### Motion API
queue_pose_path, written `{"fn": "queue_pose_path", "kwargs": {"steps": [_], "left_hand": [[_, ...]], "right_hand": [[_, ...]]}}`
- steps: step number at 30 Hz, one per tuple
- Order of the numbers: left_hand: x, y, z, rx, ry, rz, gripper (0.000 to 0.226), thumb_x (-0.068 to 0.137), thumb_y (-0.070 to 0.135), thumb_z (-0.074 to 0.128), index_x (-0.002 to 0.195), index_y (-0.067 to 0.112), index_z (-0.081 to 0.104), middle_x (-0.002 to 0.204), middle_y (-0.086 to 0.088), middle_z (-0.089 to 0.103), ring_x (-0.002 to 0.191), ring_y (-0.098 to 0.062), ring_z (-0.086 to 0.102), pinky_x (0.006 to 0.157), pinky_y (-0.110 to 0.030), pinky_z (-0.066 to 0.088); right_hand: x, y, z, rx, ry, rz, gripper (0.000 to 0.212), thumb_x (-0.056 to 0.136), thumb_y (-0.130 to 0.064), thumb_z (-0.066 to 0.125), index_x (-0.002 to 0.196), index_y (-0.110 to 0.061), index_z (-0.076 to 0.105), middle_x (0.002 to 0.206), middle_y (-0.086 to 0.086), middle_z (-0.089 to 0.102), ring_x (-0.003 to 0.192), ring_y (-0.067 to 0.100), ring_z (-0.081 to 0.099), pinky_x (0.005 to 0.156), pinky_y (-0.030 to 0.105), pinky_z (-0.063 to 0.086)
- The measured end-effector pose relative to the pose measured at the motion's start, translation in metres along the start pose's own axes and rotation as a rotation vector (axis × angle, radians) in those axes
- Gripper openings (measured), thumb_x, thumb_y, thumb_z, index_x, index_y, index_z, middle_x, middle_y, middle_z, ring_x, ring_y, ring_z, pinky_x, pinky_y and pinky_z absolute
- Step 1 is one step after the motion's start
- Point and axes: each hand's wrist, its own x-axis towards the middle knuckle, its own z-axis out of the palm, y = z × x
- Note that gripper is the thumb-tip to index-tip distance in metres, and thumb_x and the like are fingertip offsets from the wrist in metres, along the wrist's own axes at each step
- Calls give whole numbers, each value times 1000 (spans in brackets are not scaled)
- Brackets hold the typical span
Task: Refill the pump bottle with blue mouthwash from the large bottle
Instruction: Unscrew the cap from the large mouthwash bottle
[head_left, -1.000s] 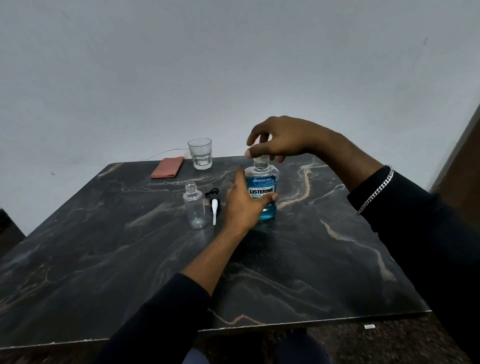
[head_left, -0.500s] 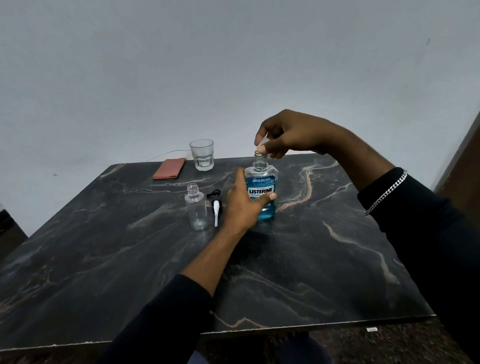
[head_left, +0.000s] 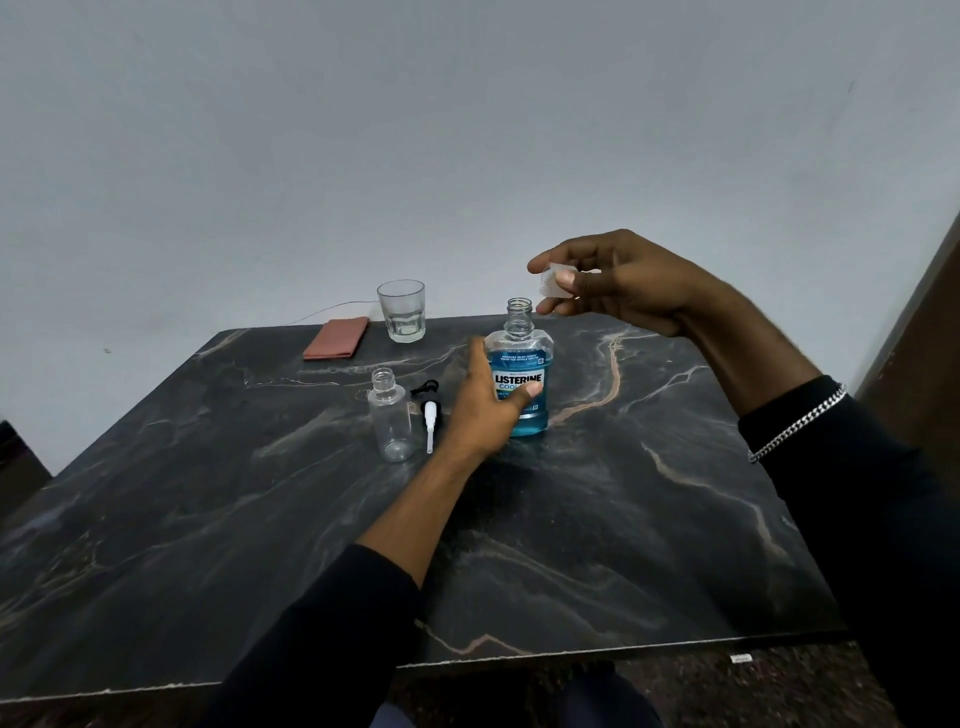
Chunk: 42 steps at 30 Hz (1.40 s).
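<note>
The large mouthwash bottle (head_left: 521, 374), clear with blue liquid and a blue label, stands upright on the dark marble table (head_left: 623, 519) with its neck uncapped. My left hand (head_left: 488, 405) grips its left side. My right hand (head_left: 618, 283) hovers above and to the right of the neck, pinching the clear cap (head_left: 555, 280) between thumb and fingers. The empty clear pump bottle (head_left: 390, 422) stands open to the left. Its black and white pump head (head_left: 429, 410) lies on the table between the two bottles.
An empty drinking glass (head_left: 401, 310) stands at the table's far edge. A folded reddish cloth (head_left: 336, 339) lies left of it, with a thin wire behind. A grey wall rises beyond the table.
My right hand has lifted the cap off the large bottle's neck and carried it up and to the right. My left hand kept its hold on the bottle.
</note>
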Motion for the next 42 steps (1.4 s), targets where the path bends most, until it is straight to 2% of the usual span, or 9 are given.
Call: {"fn": "queue_pose_path", "kwargs": {"steps": [7, 12, 16, 19, 23, 26, 30, 36, 42], "left_hand": [[1, -2, -2, -57, 8, 14, 60, 90, 15, 81, 138, 26, 46, 122, 12, 64, 111, -7, 64, 84, -16, 53], [-1, -1, -1, -102, 9, 24, 63, 89, 15, 81, 142, 24, 48, 128, 4, 67, 119, -14, 65, 94, -27, 54], [-3, 1, 0, -114, 0, 24, 65, 91, 15, 79, 146, 22, 44, 134, 1, 66, 122, -15, 64, 103, -36, 55], [-6, 1, 0, -103, 1, 18, 71, 91, 15, 79, 150, 22, 40, 136, 1, 64, 123, -16, 63, 105, -37, 54], [-8, 2, -6, -42, 56, -4, 99, 85, 15, 86, 161, 28, 23, 149, -4, 53, 133, -16, 54, 97, -21, 47], [-12, 6, -9, -4, 63, 3, 107, 86, 7, 83, 164, 31, 12, 162, -5, 40, 148, -19, 41, 105, -25, 38], [-34, 16, -13, 57, 125, 72, 97, 94, -1, 69, 164, 33, 12, 168, -1, 31, 153, -16, 31, 113, -26, 30], [-73, 24, -23, 110, 253, 272, 62, 92, -3, 66, 146, 18, 45, 135, -1, 54, 123, -8, 56, 102, -17, 49], [-89, 5, -19, 109, -45, 167, 44, 94, 3, 70, 135, 13, 60, 122, -1, 69, 111, -10, 67, 96, -22, 56]], "right_hand": [[-22, 21, 17, 132, 46, -66, 34, 99, -6, 58, 129, 8, 56, 115, 21, 64, 113, 39, 68, 91, 40, 59], [-35, 35, 30, 109, 193, -81, 36, 82, -21, 77, 116, -10, 71, 95, -1, 65, 94, 14, 68, 78, 35, 59], [-43, 41, 40, 63, 263, -112, 39, 76, -26, 82, 114, -21, 74, 98, -4, 73, 93, 12, 67, 74, 28, 58], [-46, 45, 47, 52, 290, -120, 41, 79, -19, 82, 119, -17, 73, 101, -1, 76, 93, 13, 67, 73, 26, 57], [-52, 51, 54, 61, 313, -112, 36, 81, -12, 81, 117, -15, 73, 105, 6, 77, 95, 16, 69, 75, 24, 56], [-56, 56, 58, 60, 333, -96, 36, 81, -11, 81, 115, -15, 74, 103, 5, 77, 94, 15, 70, 78, 25, 56], [-62, 62, 63, 54, 328, -93, 37, 80, -12, 82, 117, -13, 74, 105, 6, 77, 96, 17, 71, 81, 27, 57], [-68, 70, 74, 48, 325, -41, 36, 78, -6, 83, 112, -10, 73, 106, 8, 77, 97, 20, 73, 82, 31, 61], [-74, 93, 66, -118, 400, 117, 26, 79, -2, 82, 102, -8, 71, 96, 12, 75, 84, 20, 69, 74, 28, 62]]}}
